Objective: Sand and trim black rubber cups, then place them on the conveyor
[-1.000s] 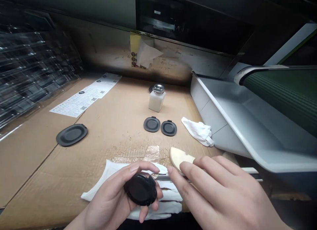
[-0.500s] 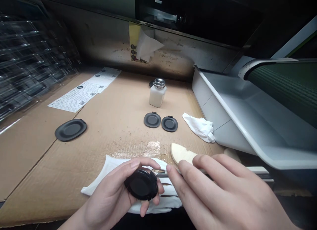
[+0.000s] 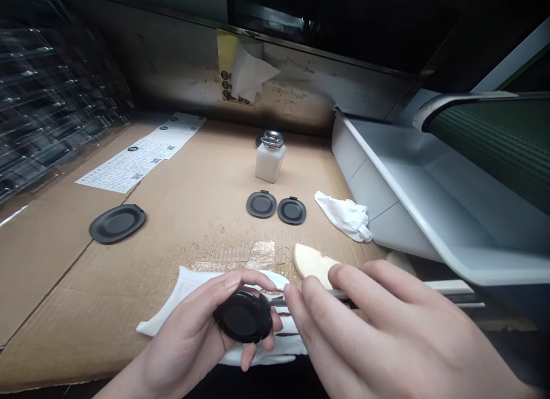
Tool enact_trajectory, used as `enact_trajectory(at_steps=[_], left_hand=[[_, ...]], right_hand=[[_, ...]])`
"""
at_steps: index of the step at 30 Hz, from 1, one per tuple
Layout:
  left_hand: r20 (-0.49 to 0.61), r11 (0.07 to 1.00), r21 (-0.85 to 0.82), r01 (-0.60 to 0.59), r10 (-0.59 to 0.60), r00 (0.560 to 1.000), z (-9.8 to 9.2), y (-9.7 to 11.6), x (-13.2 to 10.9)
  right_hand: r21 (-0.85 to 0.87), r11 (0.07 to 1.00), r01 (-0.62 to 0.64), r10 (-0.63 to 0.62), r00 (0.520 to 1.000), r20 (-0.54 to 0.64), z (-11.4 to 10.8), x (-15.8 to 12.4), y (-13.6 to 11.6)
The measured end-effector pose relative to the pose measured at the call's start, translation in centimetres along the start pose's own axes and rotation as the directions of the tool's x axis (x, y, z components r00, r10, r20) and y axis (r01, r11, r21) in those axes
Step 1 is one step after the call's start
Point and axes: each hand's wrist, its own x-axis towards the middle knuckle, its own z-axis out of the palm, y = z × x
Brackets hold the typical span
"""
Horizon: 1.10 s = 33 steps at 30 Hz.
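Note:
My left hand (image 3: 206,313) is closed around a black round plastic case (image 3: 244,316), its glossy face turned up and towards me. In my right hand (image 3: 365,324) is a slim tool with a narrow metal tip (image 3: 278,301). That tip meets the hinge-like edge of the case. The tool's rear end (image 3: 455,293) sticks out past my knuckles; its exact kind is hidden by the fingers. Beneath both hands lies a white cloth glove (image 3: 172,307). A cream-coloured pad (image 3: 313,264) rests just beyond my right fingers.
Two small black lids (image 3: 261,204) lie on the cardboard (image 3: 189,216), a larger black lid (image 3: 118,223) at left. Behind stand a white pump bottle (image 3: 270,161) and a printed sheet (image 3: 141,158). At right are a crumpled white cloth (image 3: 344,216) and grey bin (image 3: 382,158); clear trays (image 3: 51,101) at left.
The whole view has shifted slightly. My right hand has shifted a little against the case, with the tool tip still at its edge. Both hands keep their hold.

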Motion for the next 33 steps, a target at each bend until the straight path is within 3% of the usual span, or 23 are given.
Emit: enact_trajectory(at_steps=[6, 11, 22, 28, 33], left_hand=[[-0.04, 1.0, 0.011, 0.023, -0.022, 0.999, 0.2, 0.1, 0.0], [-0.05, 0.999, 0.032, 0.027, -0.026, 0.998, 0.4, 0.2, 0.0], [-0.023, 0.998, 0.063, 0.007, -0.006, 1.0, 0.5, 0.2, 0.1], [-0.026, 0.999, 0.053, -0.003, 0.004, 1.0, 0.5, 0.2, 0.2], [-0.025, 0.997, 0.068, -0.023, 0.025, 0.999, 0.5, 0.2, 0.2]], right_hand=[[0.153, 0.984, -0.096, 0.08, 0.991, 0.103, -0.1, -0.2, 1.2], [0.14, 0.98, -0.139, 0.124, 0.986, 0.115, -0.3, -0.9, 1.6], [0.104, 0.992, -0.076, 0.077, 0.997, -0.005, 0.2, -0.5, 0.6], [0.05, 0.998, -0.04, 0.042, 0.999, -0.032, 0.3, -0.4, 0.2], [0.019, 1.0, -0.016, 0.016, 1.0, 0.012, 0.1, -0.6, 0.1]])
